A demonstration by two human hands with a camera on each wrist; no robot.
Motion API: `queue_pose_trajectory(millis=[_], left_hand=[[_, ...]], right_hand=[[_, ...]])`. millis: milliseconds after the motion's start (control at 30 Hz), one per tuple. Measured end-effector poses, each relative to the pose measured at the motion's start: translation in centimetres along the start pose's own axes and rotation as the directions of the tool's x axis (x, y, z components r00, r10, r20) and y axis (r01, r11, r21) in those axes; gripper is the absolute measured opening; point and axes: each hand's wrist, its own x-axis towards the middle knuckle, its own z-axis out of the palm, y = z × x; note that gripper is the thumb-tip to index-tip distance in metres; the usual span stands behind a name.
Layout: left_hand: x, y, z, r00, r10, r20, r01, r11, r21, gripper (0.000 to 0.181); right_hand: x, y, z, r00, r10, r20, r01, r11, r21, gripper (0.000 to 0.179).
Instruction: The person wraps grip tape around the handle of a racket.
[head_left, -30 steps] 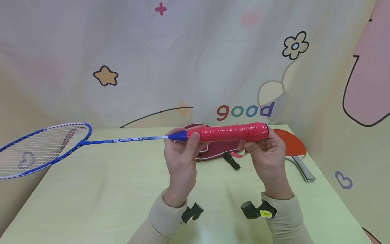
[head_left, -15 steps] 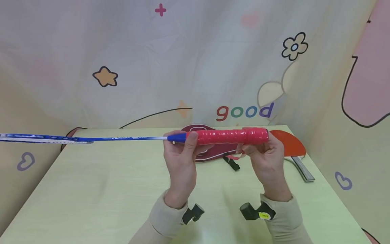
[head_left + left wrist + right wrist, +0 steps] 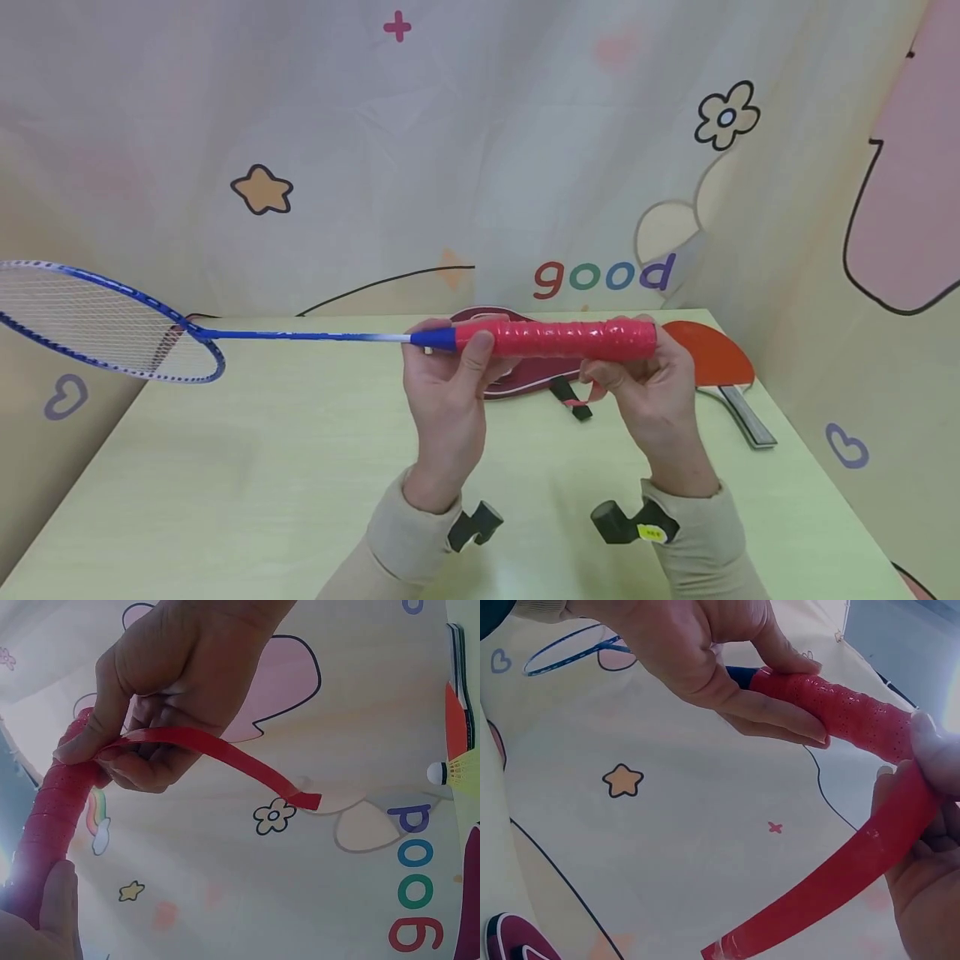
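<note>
A blue badminton racket [image 3: 433, 338] is held level above the table, its strung head out to the left. Red perforated grip tape [image 3: 562, 340] is wound along its handle. My left hand [image 3: 447, 392] holds the cone end of the handle, thumb in front and fingers behind. At the butt end, my right hand [image 3: 658, 392] pinches the tape against the handle between thumb and fingers. From that pinch a loose tape tail [image 3: 825, 885] hangs free in the right wrist view; the same tape tail [image 3: 232, 756] curves away in the left wrist view.
Behind the handle on the pale table [image 3: 300, 467] lies a maroon cover [image 3: 540, 379] with white trim and a black strap [image 3: 573, 400]. A red table tennis paddle [image 3: 708, 354] rests at the right. In the left wrist view a yellow shuttlecock [image 3: 463, 771] shows near the paddle.
The racket has rolled about its length: its head passed through edge-on and now tilts the other way. The tape tail shows a little lower by the right hand. Both hands keep nearly the same places.
</note>
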Motion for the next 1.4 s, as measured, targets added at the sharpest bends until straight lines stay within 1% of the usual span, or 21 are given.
queue_pose_trajectory(millis=[100, 233, 300, 367, 467, 533, 600, 700, 800, 933, 967, 1033, 1133, 1200, 1300, 1400], left_hand=[[-0.06, -0.01, -0.06, 1.0, 0.002, -0.004, -0.002, 1.0, 0.011, 0.045], [-0.04, 0.01, -0.13, 1.0, 0.02, 0.005, -0.02, 1.0, 0.012, 0.044], [0.01, 0.02, -0.17, 1.0, 0.023, 0.001, -0.023, 1.0, 0.014, 0.043], [0.07, 0.06, -0.2, 1.0, 0.025, -0.016, -0.025, 0.999, 0.026, 0.042], [0.17, 0.09, -0.27, 0.999, 0.025, -0.047, -0.023, 0.999, 0.041, 0.037], [0.19, 0.13, -0.28, 0.998, 0.023, -0.062, -0.02, 0.999, 0.041, 0.035], [0.22, 0.15, -0.28, 0.998, 0.021, -0.064, -0.019, 0.999, 0.034, 0.035], [0.22, 0.19, -0.22, 0.997, 0.008, -0.071, -0.006, 0.999, 0.037, 0.039], [0.24, 0.18, -0.1, 0.999, 0.008, -0.034, -0.009, 1.0, -0.013, 0.041], [0.27, 0.29, -0.03, 0.998, 0.028, 0.055, -0.023, 0.996, -0.088, 0.042], [0.29, 0.31, -0.04, 0.997, 0.034, 0.069, -0.028, 0.996, -0.09, 0.043], [0.25, 0.33, -0.11, 0.996, 0.039, 0.078, -0.033, 0.997, -0.073, 0.042], [0.2, 0.25, -0.17, 0.996, 0.046, 0.071, -0.042, 0.998, -0.056, 0.04], [0.19, 0.15, -0.18, 0.997, 0.046, 0.057, -0.044, 0.998, -0.045, 0.039], [0.17, 0.02, -0.19, 0.999, 0.043, 0.021, -0.042, 0.999, -0.017, 0.041], [0.13, -0.04, -0.18, 0.999, 0.035, -0.013, -0.035, 0.999, 0.017, 0.047]], right_hand=[[0.18, 0.16, 0.05, 0.999, -0.035, 0.0, 0.035, 0.999, 0.014, 0.025], [0.4, 0.37, 0.17, 0.996, -0.092, 0.008, 0.092, 0.996, 0.011, 0.026], [0.43, 0.44, 0.27, 0.994, -0.107, 0.007, 0.107, 0.994, -0.003, 0.026], [0.42, 0.5, 0.39, 0.995, -0.1, 0.006, 0.1, 0.995, -0.015, 0.026], [0.33, 0.58, 0.62, 0.998, -0.069, -0.004, 0.068, 0.997, -0.041, 0.029], [0.28, 0.56, 0.76, 0.999, -0.049, -0.006, 0.049, 0.998, -0.036, 0.034], [0.2, 0.54, 0.85, 0.999, -0.038, -0.009, 0.038, 0.999, -0.018, 0.036], [0.03, 0.44, 0.93, 0.999, -0.03, -0.013, 0.03, 1.0, 0.003, 0.037], [-0.14, 0.33, 0.82, 1.0, -0.001, -0.027, 0.001, 1.0, -0.015, 0.031], [-0.17, 0.36, 0.45, 0.998, 0.043, -0.036, -0.044, 0.998, -0.044, 0.029], [-0.16, 0.39, 0.34, 0.999, 0.046, -0.03, -0.047, 0.998, -0.05, 0.029], [-0.11, 0.41, 0.17, 0.999, 0.037, -0.008, -0.038, 0.999, -0.039, 0.032], [-0.01, 0.38, 0.05, 1.0, 0.005, 0.029, -0.005, 1.0, -0.029, 0.036], [0.07, 0.39, 0.11, 0.999, -0.014, 0.033, 0.015, 1.0, -0.006, 0.04], [0.14, 0.45, 0.32, 0.999, -0.04, 0.007, 0.04, 0.999, -0.005, 0.043], [0.11, 0.47, 0.49, 0.998, -0.048, -0.028, 0.048, 0.999, -0.016, 0.042]])
